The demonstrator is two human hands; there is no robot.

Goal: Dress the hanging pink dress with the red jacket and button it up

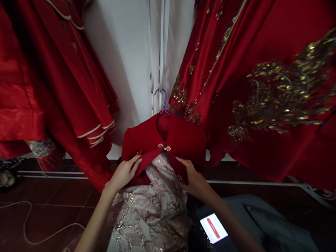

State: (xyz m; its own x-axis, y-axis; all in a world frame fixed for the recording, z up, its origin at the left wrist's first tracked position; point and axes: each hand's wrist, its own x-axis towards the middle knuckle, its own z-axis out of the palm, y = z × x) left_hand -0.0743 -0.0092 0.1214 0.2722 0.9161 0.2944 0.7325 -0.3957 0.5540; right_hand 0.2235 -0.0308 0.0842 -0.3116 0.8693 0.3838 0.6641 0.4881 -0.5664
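A short red jacket (141, 138) hangs on a purple hanger (165, 101). A pearly clasp (165, 147) joins its fronts at the neck, and below it the fronts spread apart. My left hand (127, 172) pinches the left front between thumb and fingers, just under a small ornament (140, 152). On the other side my right hand (194, 176) holds the right front's edge, index finger reaching up along the cloth; its other fingers are partly hidden. Under the jacket shows a pale, metallic-patterned brocade dress (149, 203), running down between my forearms.
Red garments with cream piping (86, 105) hang at the left. Gold-sequinned red garments (278, 91) hang at the right. A lit phone (214, 228) lies near my right forearm, beside a grey-blue seat-like object (262, 217). A cable (26, 224) loops across the tiled floor.
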